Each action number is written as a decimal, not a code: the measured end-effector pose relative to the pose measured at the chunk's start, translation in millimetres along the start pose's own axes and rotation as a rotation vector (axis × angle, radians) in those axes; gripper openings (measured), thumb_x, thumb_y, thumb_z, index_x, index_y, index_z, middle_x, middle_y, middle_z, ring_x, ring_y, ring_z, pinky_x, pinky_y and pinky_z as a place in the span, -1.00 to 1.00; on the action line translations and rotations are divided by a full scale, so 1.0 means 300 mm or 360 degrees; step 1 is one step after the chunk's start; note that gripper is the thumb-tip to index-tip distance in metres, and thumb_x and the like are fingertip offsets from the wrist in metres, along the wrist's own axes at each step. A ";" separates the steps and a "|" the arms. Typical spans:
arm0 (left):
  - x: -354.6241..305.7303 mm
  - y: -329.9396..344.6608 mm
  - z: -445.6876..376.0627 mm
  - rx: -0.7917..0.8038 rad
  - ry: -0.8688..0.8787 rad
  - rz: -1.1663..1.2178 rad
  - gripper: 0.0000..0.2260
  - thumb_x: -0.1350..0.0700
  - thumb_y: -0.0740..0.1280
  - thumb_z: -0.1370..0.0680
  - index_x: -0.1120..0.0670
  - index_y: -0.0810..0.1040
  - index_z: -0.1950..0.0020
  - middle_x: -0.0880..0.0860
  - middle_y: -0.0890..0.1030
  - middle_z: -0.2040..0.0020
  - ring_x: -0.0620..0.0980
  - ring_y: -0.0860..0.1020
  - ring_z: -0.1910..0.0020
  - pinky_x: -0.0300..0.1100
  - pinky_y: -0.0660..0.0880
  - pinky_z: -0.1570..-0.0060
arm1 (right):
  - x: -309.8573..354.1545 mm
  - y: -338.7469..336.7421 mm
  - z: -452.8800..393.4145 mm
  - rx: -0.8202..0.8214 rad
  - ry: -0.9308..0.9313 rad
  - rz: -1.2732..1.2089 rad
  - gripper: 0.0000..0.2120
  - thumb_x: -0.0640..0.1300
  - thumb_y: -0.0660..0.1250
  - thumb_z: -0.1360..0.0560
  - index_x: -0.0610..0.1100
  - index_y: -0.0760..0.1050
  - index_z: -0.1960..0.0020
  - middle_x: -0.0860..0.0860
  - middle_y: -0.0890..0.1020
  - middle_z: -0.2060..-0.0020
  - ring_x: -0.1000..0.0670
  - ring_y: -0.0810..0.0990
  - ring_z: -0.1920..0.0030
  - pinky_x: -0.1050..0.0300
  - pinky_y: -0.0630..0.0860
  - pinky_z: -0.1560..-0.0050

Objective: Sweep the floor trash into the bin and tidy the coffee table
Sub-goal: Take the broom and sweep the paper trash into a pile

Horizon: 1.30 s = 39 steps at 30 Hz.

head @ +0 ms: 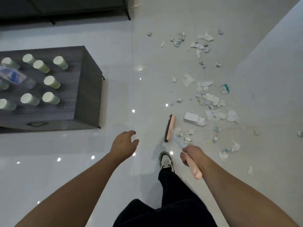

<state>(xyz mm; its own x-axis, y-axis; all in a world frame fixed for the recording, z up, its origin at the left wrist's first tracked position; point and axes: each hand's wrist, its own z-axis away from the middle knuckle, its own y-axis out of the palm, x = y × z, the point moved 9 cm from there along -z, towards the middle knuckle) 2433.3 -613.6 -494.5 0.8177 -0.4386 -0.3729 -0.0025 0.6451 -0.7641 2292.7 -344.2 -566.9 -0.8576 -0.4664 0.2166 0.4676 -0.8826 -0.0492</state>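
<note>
One right hand (192,155) grips the broom (169,128); left hand (124,142) hangs empty.

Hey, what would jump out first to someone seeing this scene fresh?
Crumpled paper trash strewn across the pale floor on the right. Next, the right hand gripping a pink broom whose head sits beside the litter. At left, paper cups stand on the dark coffee table.

A pink-backed broom (169,128) with dark bristles, white and pale-blue scraps (207,95), pale green cups (50,82) on a grey wood-grain table (86,89), glossy white floor (65,161), black trousers (173,202).
</note>
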 end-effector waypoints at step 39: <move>0.193 -1.685 -2.185 -0.0251 -0.0334 0.0314 -0.59 -0.01 0.30 -0.57 0.09 0.44 -0.39 0.12 0.51 -0.30 0.08 0.48 -0.26 -0.16 0.36 -0.24 | 2.409 2.051 -0.353 0.0501 -0.0272 0.1195 -0.82 -0.24 0.37 -0.53 -0.25 0.42 0.19 -0.13 0.43 0.47 0.01 0.37 0.57 0.22 0.32 0.53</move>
<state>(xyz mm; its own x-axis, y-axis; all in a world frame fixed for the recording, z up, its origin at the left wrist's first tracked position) 2104.4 -1375.3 -474.9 0.8935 -0.1657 -0.4175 -0.2482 0.5924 -0.7664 1937.9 -1230.6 -543.9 -0.2614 -0.8867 0.3814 0.9622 -0.2708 0.0299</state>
